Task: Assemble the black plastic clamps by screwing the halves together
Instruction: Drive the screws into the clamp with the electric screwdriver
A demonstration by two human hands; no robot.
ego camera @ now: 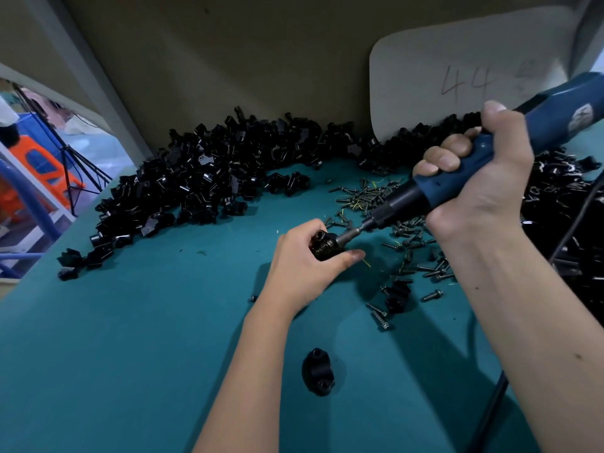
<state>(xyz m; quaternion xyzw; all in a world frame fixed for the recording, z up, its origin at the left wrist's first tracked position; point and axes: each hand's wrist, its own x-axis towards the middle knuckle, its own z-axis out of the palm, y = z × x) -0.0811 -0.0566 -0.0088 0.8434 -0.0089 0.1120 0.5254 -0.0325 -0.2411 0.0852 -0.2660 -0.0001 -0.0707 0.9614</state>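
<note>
Nearest, low in the middle of the frame, one black clamp piece [318, 371] lies alone on the teal table [114, 354], with a dark cord [490, 407] trailing off to its right. Above it, at centre, the left hand [302, 268] wraps its fingers and thumb around a clamp [327, 246], holding it just off the table. From the right, the right hand [474, 181] grips a blue electric screwdriver [490, 165] with all fingers closed round the handle; its bit [354, 231] meets a screw at the clamp's upper end. This looks like the driving step: fastening the halves together. Next the bit should stay square on the screw head while the left hand resists the twist. Loose screws [408, 237] scatter right of centre. Farther back, a heap of black clamp parts [209, 178] curves across the upper half, below a pale card [464, 76] marked 44.
</note>
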